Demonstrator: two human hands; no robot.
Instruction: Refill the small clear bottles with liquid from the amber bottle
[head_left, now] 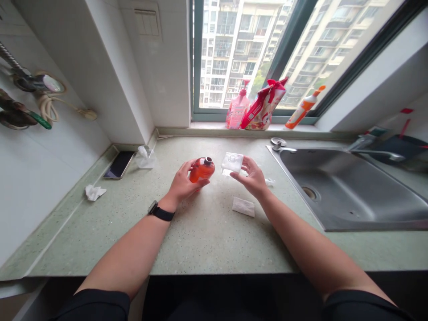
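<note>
My left hand (pixel 185 182) is wrapped round an orange-red bottle (pixel 202 170) whose dark neck has no cap on it. The bottle tilts slightly, and I cannot tell whether its base touches the counter. Across from it, my right hand (pixel 251 175) grips a small clear plastic box (pixel 232 162) between thumb and fingers, its side turned toward the bottle. A gap separates box and bottle. Below my right hand a folded white tissue (pixel 244 207) lies flat on the counter. Some clear item (pixel 269 182) shows partly behind my right wrist, too small to name.
A steel sink (pixel 354 191) takes up the right side. On the left lie a phone (pixel 119 164), a clear plastic bag (pixel 145 158) and a crumpled tissue (pixel 95 192). The windowsill holds a pink pump bottle (pixel 237 110), a red pouch (pixel 265 107) and an orange-white bottle (pixel 304 109).
</note>
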